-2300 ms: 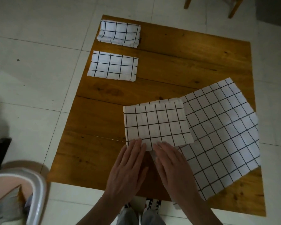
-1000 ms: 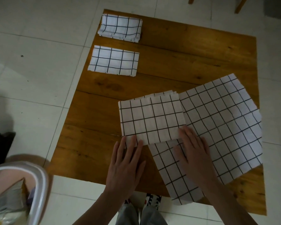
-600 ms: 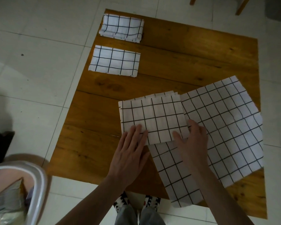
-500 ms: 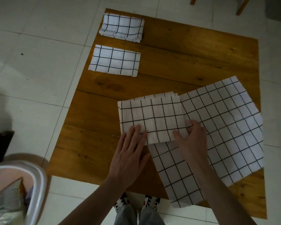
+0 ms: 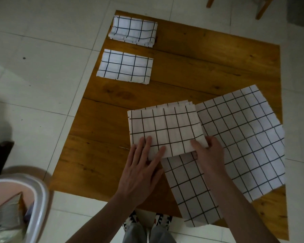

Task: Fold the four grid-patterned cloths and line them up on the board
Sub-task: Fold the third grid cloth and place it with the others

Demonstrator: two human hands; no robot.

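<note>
On the wooden board (image 5: 191, 67) lie two small folded grid cloths at the far left: one at the far corner (image 5: 132, 30), one just nearer (image 5: 125, 68). A half-folded grid cloth (image 5: 165, 128) sits in the middle, partly over a flat unfolded grid cloth (image 5: 235, 146) on the right. My left hand (image 5: 140, 172) lies flat with straight fingers on the half-folded cloth's near left edge. My right hand (image 5: 207, 155) pinches its near right corner, thumb on top and fingers beneath.
White tiled floor surrounds the board. A white plastic basket (image 5: 37, 199) with bagged items stands at the near left. Wooden chair legs (image 5: 260, 7) stand beyond the board's far right corner. The unfolded cloth overhangs the board's near edge by my feet.
My right hand slid from the unfolded cloth to the half-folded cloth's near right corner and took hold of it. My left hand moved a little further onto that cloth.
</note>
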